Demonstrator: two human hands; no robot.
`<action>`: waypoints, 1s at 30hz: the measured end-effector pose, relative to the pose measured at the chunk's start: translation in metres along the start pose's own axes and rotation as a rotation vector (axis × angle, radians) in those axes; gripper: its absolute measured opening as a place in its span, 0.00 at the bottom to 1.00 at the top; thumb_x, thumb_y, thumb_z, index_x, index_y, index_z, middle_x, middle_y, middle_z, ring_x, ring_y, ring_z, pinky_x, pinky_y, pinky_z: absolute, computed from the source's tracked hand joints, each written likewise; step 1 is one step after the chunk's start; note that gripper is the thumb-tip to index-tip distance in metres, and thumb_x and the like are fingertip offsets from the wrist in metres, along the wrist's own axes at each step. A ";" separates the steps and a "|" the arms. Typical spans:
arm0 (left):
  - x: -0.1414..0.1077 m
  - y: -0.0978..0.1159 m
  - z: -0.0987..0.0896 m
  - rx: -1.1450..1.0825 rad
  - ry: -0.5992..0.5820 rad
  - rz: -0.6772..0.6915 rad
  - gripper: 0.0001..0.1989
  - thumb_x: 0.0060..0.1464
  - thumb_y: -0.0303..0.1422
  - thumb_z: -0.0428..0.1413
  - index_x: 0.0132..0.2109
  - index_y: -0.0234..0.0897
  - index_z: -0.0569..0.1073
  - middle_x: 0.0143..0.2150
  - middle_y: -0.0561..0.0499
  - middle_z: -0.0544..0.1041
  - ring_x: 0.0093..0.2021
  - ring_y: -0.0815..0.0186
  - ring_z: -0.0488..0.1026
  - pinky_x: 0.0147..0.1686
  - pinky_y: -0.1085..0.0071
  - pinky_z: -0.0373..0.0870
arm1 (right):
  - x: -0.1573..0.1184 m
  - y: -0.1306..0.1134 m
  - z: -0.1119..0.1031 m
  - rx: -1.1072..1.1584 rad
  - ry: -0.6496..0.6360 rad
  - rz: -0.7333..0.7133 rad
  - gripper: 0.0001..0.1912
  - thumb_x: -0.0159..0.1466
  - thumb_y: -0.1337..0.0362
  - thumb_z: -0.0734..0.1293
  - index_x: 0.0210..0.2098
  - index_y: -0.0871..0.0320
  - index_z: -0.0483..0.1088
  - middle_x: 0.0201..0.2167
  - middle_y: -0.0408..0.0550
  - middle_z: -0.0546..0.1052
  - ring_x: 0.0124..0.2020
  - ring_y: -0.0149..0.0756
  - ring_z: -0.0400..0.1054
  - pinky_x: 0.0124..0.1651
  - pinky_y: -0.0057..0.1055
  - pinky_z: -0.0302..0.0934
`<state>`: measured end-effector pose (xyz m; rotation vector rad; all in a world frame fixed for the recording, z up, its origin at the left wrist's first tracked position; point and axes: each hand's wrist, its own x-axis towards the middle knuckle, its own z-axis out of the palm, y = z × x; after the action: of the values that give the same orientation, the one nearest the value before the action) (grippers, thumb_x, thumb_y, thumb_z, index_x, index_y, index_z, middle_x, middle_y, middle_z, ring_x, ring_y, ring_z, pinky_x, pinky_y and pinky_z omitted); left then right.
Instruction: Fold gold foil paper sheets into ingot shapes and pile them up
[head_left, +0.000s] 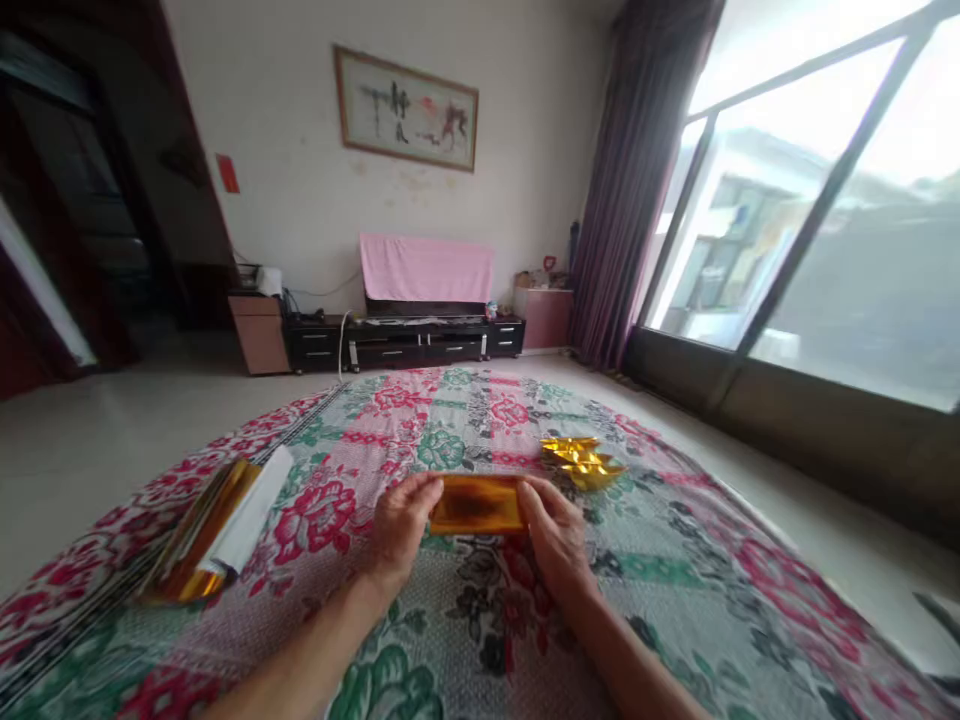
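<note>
- counting the hands first: how many, and in what state?
- hands, two, bare. left hand (pixel 403 525), one: thumb and fingers pinched on the left end of a gold sheet (pixel 480 506). right hand (pixel 556 530), one: closed likewise on its right end.
- and the sheet itself?
- one: oblong, glossy, foil-like, darker at its middle; held out flat between the two hands, over the tablecloth (pixel 645 640). whether its underside touches, cannot tell.
- other gold stock?
- folded gold pieces (pixel 581 462), one small cluster, mirror-bright, with pointed ends; lying beyond the right hand. they overlap, so the count is unclear. stack of gold sheets (pixel 196 530), one, left of the left hand; leaves too blurred to number. white paper (pixel 251 510), long and narrow, lying along the stack's right side.
- the tablecloth?
- one: coarse-textured, curved at its far edge, red and green flowers over pink and grey bands.
- furnishings behind?
- framed picture (pixel 406 108), one, oblong. pink cloth (pixel 427 266), one, draped, soft-looking. black cabinet (pixel 390 356), low, with drawers. purple curtain (pixel 622 190), one, hanging in pleats.
</note>
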<state>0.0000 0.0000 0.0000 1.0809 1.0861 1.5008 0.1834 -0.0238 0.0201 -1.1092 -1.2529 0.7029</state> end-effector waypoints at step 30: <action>-0.001 0.004 0.004 -0.056 0.009 -0.003 0.13 0.42 0.39 0.60 0.33 0.34 0.76 0.22 0.57 0.69 0.23 0.74 0.63 0.24 0.78 0.60 | 0.000 -0.005 0.002 0.051 0.043 0.062 0.15 0.55 0.55 0.65 0.30 0.61 0.72 0.24 0.44 0.72 0.25 0.30 0.62 0.28 0.24 0.57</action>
<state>0.0033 -0.0013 0.0041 1.0340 1.0461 1.5259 0.1806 -0.0252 0.0247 -1.1197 -1.1624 0.7500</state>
